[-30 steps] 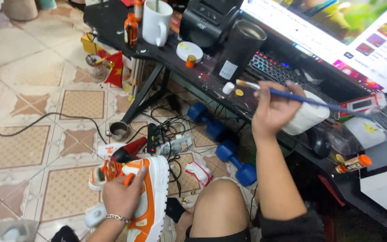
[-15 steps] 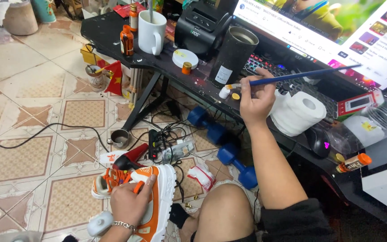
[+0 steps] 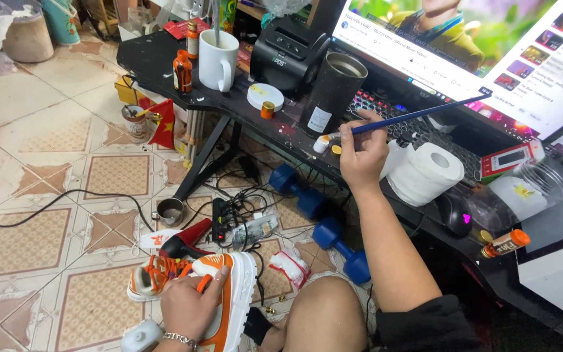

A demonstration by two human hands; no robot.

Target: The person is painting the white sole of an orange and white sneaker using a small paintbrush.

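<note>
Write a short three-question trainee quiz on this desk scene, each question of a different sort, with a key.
1. True or false: the left hand grips an orange and white shoe.
2. What does the right hand hold? A) a blue paintbrush B) a screwdriver C) a spoon
3. Fill in: the brush tip meets a small white ____ on the black desk.

Key: 1 true. 2 A. 3 bottle, standing beside the tall dark cup.
</note>
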